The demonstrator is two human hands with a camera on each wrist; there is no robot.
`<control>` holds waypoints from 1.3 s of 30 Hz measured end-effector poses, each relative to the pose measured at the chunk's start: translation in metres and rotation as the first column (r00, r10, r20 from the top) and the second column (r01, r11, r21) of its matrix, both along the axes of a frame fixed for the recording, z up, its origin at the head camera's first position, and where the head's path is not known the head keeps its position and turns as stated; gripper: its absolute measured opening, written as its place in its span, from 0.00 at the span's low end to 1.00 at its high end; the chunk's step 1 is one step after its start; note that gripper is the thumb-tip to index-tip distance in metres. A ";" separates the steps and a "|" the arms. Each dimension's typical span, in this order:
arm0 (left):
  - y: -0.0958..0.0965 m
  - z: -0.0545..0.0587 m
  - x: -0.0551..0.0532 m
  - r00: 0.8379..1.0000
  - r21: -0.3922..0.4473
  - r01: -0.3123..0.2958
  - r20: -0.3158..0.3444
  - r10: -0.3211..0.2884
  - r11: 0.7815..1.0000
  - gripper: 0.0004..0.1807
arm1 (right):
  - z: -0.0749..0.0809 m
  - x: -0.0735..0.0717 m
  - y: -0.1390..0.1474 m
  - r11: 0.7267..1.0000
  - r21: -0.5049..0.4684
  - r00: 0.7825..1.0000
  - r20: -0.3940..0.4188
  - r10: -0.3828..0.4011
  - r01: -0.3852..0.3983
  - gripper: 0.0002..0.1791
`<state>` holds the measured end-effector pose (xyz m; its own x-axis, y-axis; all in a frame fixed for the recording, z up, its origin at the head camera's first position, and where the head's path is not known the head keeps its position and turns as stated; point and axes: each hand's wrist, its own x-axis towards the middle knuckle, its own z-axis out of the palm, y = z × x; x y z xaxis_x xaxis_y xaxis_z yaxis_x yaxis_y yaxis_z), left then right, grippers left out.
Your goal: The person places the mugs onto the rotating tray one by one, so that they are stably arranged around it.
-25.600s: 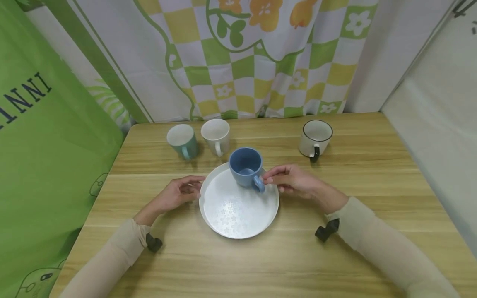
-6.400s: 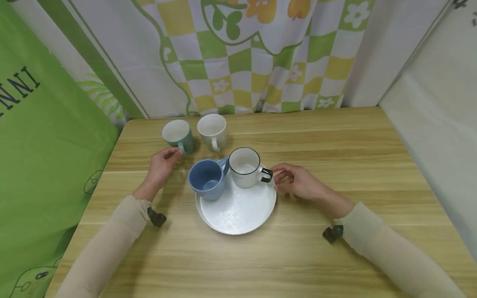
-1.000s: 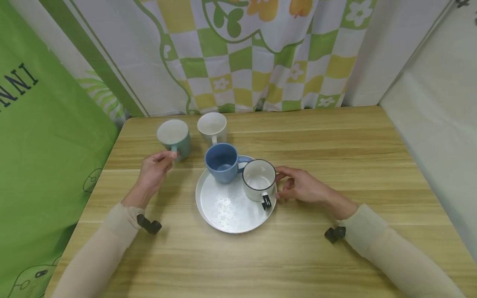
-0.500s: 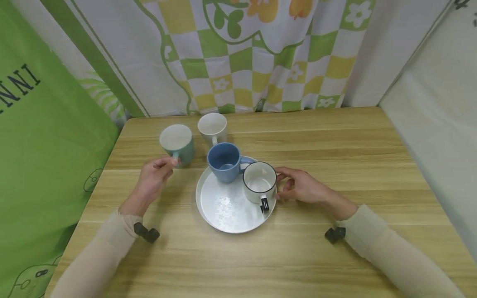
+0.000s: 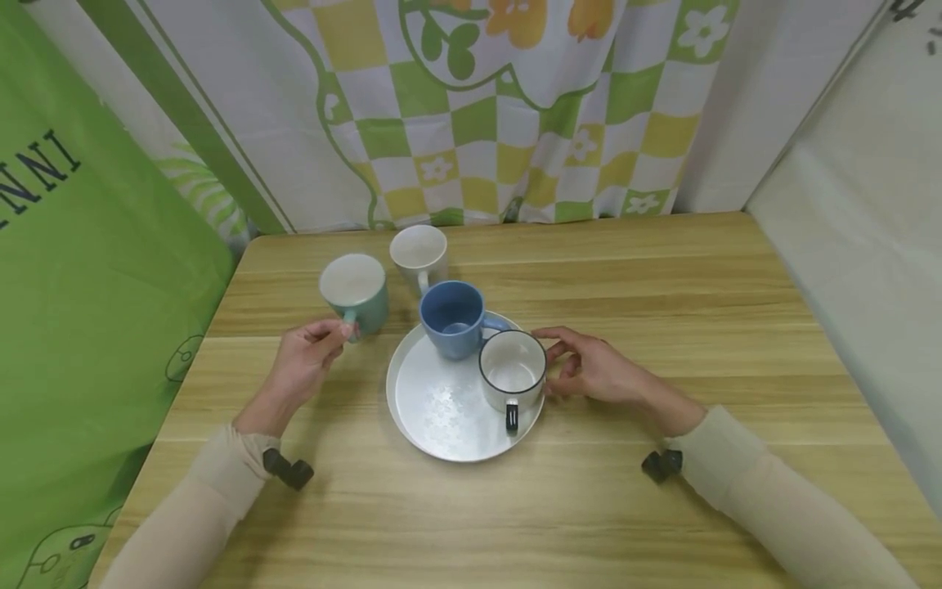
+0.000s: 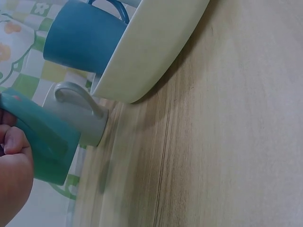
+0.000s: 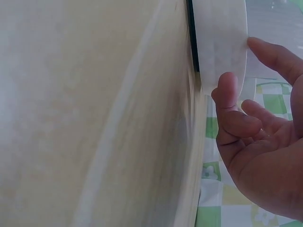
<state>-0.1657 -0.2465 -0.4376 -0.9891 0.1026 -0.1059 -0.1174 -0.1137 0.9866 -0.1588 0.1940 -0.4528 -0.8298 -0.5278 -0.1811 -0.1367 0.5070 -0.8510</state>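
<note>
My left hand [image 5: 305, 356] pinches the handle of a teal mug [image 5: 371, 307], pale inside, left of a round white tray [image 5: 419, 425]. In the left wrist view the teal mug [image 6: 47, 142] looks raised off the table. On the tray stand a blue mug [image 5: 452, 323] at the back and a white black-rimmed mug [image 5: 511, 368] at the right, its black handle toward me. My right hand [image 5: 596, 372] is at the tray's right edge. In the right wrist view its loosely bent fingers touch or nearly touch the tray's wall [image 7: 222, 42]; exact contact is unclear.
A white mug [image 5: 419, 254] stands behind the tray, partly hidden by the blue mug. The wooden table [image 5: 662, 532] ends at a checked curtain [image 5: 478, 123]. Green fabric [image 5: 88, 327] hangs at the left and a pale wall [image 5: 868, 245] at the right.
Over the last second the tray has turned clockwise, carrying both mugs. The left hand has brought the teal mug slightly nearer me and rightward. Since much earlier, the black-rimmed mug has come onto the tray.
</note>
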 end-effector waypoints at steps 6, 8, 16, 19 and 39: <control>0.003 -0.002 0.003 0.995 0.016 0.050 -0.085 -0.048 0.999 0.13 | 0.000 -0.001 0.000 1.000 0.011 1.000 0.013 0.009 -0.009 0.43; 0.004 -0.002 0.004 0.993 0.014 0.062 -0.104 -0.060 0.998 0.14 | 0.000 0.000 0.000 1.000 0.008 1.000 0.018 0.005 -0.005 0.42; 0.009 -0.002 0.008 0.976 0.039 0.142 -0.171 -0.134 0.989 0.18 | -0.001 0.000 0.000 0.999 -0.025 0.999 0.025 0.023 -0.023 0.44; 0.009 -0.001 0.009 0.974 0.017 0.160 -0.165 -0.155 0.987 0.19 | -0.001 0.000 0.000 0.999 -0.030 0.999 0.035 0.031 -0.030 0.47; 0.015 -0.003 0.015 0.910 0.031 0.342 -0.258 -0.324 0.939 0.22 | -0.005 -0.002 0.001 0.997 -0.064 0.999 0.031 0.044 -0.042 0.44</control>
